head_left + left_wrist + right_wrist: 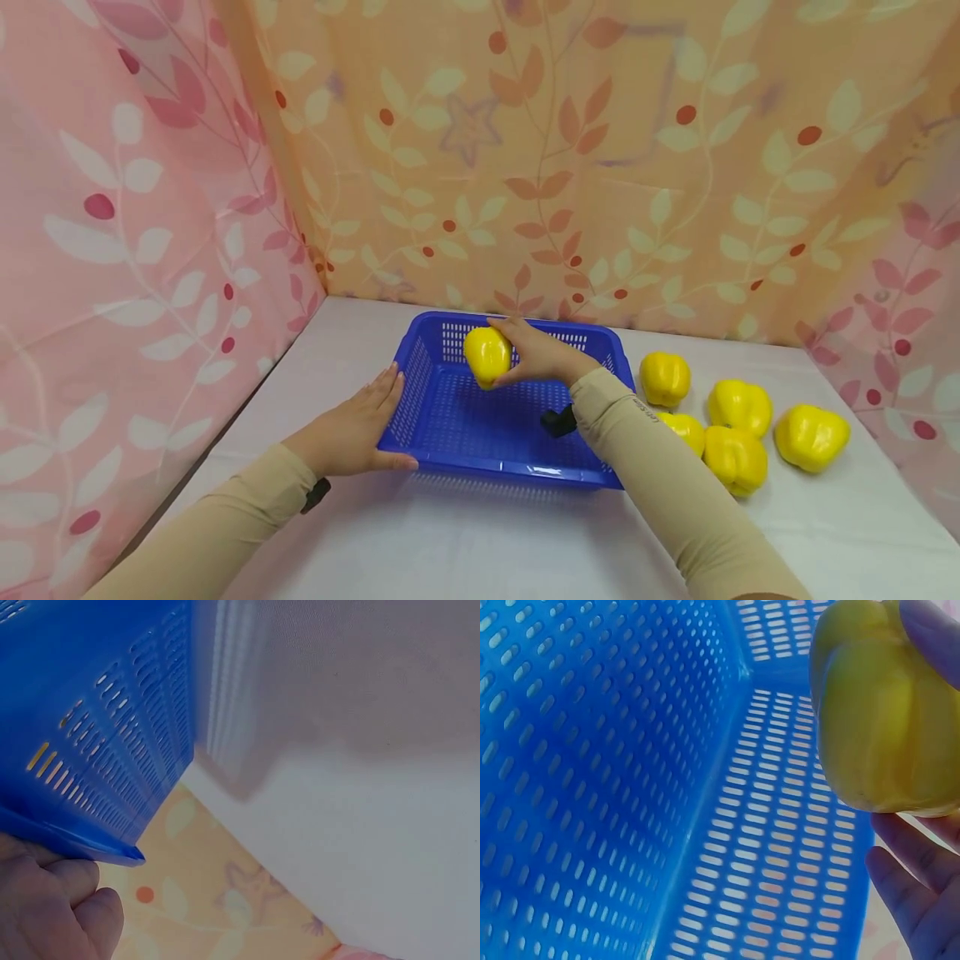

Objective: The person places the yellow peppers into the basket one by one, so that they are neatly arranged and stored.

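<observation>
A blue perforated plastic basket [480, 454] stands on the white-covered table. My left hand [352, 425] holds its near left corner, fingers along the left rim and thumb on the front rim. In the left wrist view, bent fingers [75, 881] lie against the basket's rim [90, 847]. My right hand [543, 354] reaches over the basket and grips a yellow bell pepper [486, 354], thumb on one side and fingers on the other. The right wrist view has the pepper [885, 712] in front of the slotted wall [765, 847].
Several more yellow bell peppers [738, 408] lie on the table right of the basket, one partly hidden by my right sleeve [660, 475]. A patterned orange curtain [480, 167] hangs behind the table, and a pink one [150, 250] hangs at the left.
</observation>
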Action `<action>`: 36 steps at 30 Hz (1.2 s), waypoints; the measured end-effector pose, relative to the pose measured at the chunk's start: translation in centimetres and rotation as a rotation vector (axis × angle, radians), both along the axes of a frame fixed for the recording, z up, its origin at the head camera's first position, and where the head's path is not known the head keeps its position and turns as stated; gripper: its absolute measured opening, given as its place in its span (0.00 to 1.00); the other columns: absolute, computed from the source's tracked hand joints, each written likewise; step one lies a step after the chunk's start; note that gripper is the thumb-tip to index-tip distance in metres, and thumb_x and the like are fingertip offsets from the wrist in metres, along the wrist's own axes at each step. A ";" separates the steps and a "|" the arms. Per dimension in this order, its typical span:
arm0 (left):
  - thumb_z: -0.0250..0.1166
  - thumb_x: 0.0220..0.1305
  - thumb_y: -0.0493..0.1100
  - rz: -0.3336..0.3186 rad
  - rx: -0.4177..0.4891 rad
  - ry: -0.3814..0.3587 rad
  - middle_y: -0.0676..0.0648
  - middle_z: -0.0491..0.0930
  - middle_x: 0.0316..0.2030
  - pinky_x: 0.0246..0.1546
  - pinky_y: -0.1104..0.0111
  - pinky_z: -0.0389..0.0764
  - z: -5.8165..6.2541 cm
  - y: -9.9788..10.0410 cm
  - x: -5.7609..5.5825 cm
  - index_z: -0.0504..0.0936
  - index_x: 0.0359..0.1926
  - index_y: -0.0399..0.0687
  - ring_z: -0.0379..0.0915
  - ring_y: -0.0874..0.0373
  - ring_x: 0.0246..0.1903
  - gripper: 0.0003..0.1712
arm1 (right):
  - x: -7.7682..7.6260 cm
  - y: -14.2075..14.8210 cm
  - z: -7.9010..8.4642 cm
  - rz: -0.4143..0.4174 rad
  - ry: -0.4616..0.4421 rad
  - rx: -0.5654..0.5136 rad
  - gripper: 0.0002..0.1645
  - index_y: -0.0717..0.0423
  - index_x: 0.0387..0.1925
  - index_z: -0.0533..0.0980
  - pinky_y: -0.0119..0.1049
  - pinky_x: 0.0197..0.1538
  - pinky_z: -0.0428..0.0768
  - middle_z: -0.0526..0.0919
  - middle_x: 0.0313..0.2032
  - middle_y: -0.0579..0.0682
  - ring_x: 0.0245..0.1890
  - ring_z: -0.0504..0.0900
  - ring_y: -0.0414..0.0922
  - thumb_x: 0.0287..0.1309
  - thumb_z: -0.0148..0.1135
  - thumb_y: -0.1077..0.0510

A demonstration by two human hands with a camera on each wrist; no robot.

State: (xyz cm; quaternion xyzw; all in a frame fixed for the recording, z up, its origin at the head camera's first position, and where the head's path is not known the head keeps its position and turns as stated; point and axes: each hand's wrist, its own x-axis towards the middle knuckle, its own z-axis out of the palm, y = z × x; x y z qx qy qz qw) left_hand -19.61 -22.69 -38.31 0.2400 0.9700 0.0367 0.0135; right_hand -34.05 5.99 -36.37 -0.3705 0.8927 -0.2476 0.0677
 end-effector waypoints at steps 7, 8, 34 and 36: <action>0.56 0.45 0.76 -0.003 0.024 -0.027 0.35 0.33 0.70 0.65 0.53 0.49 0.2 0.0 0.1 0.40 0.69 0.32 0.32 0.44 0.69 0.67 | -0.4 -0.6 -0.3 0.010 0.016 0.022 0.61 0.54 0.69 0.52 0.45 0.62 0.64 0.55 0.66 0.55 0.57 0.65 0.50 0.36 0.75 0.45; 0.56 0.45 0.76 -0.002 0.025 -0.028 0.35 0.33 0.70 0.65 0.53 0.49 0.2 0.0 0.1 0.40 0.69 0.32 0.32 0.44 0.69 0.67 | -0.5 -0.7 -0.4 0.012 0.021 0.028 0.61 0.54 0.69 0.52 0.44 0.62 0.64 0.56 0.65 0.55 0.56 0.66 0.49 0.36 0.75 0.44; 0.54 0.45 0.78 0.004 0.026 -0.046 0.36 0.32 0.70 0.65 0.53 0.49 0.4 0.0 0.2 0.39 0.69 0.33 0.30 0.45 0.69 0.68 | -1.5 -3.7 -3.3 0.108 -0.038 0.087 0.58 0.63 0.65 0.55 0.40 0.67 0.55 0.63 0.62 0.56 0.62 0.62 0.49 0.36 0.77 0.50; 0.55 0.45 0.77 0.002 0.026 -0.045 0.36 0.32 0.70 0.65 0.53 0.49 0.3 0.0 0.2 0.39 0.69 0.33 0.30 0.45 0.69 0.68 | -1.5 -3.8 -3.5 0.116 -0.028 0.089 0.57 0.63 0.65 0.57 0.41 0.66 0.57 0.65 0.60 0.56 0.60 0.64 0.49 0.35 0.77 0.50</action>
